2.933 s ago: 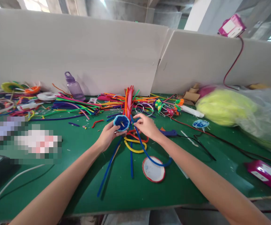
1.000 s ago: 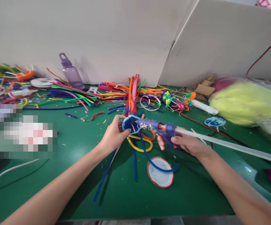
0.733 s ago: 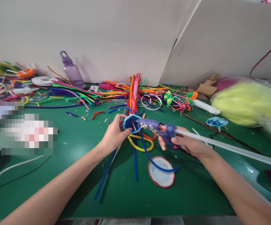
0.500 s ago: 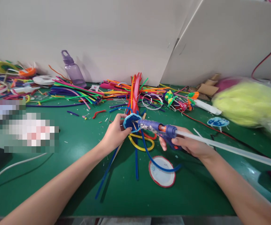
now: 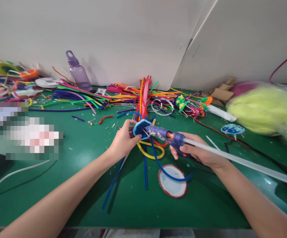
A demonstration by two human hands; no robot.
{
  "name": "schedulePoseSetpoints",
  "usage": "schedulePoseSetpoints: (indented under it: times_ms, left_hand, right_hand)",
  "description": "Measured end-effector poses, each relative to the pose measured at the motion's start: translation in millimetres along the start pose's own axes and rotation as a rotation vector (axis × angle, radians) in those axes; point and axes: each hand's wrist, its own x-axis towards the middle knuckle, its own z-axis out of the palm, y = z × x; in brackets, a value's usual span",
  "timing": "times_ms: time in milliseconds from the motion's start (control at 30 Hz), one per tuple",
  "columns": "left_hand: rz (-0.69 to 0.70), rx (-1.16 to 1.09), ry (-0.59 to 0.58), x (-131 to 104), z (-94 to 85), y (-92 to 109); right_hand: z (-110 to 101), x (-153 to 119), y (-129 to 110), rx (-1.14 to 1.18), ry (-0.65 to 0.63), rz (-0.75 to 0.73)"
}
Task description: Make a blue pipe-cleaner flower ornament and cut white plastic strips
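Note:
My left hand (image 5: pixel 123 141) pinches a round dark-blue piece with a light-blue rim (image 5: pixel 140 127), its edge between thumb and fingers. My right hand (image 5: pixel 204 152) grips a purple glue gun (image 5: pixel 175 138) wrapped partly in foil. Its nozzle points left and meets the inside of the round piece; exact contact is hard to see. A long clear glue stick (image 5: pixel 232 157) runs from the gun's back to the right. Below the hands lie a yellow loop (image 5: pixel 150 156), blue pipe cleaners (image 5: pixel 146 175) and a white disc with a red rim (image 5: pixel 170 188).
Bundles of coloured pipe cleaners (image 5: pixel 81 97) line the back of the green table (image 5: pixel 84 205). A purple bottle (image 5: pixel 80 77) stands behind them. At right are a bag of yellow-green material (image 5: pixel 262 109), a blue cloud-like piece (image 5: pixel 232 129) and cables.
The view has shifted slightly. The glue gun's nozzle sits a little further into the round blue piece; both hands keep their holds.

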Motion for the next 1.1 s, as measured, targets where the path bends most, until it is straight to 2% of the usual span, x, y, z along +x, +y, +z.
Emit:
schedulePoseSetpoints:
  times_ms: [200, 400, 667, 900, 1100]
  left_hand:
    - [-0.008, 0.017, 0.007, 0, 0.2, 0]
    - [-0.007, -0.011, 0.001, 0, 1.0, 1]
    - [-0.006, 0.008, 0.020, 0, 0.6, -2]
    - [0.005, 0.012, 0.064, 2, -1.4, -6]
    - [0.001, -0.043, 0.088, 5, -3.5, -8]
  right_hand:
    - [3, 1, 0, 0.028, 0.028, 0.043]
    - [1, 0, 4, 0.039, 0.013, 0.022]
    - [2, 0, -1, 0.028, 0.036, 0.067]
    - [0, -5, -3, 0.062, 0.053, 0.029]
    - [-9, -13, -5, 0.221, 0.034, -0.128]
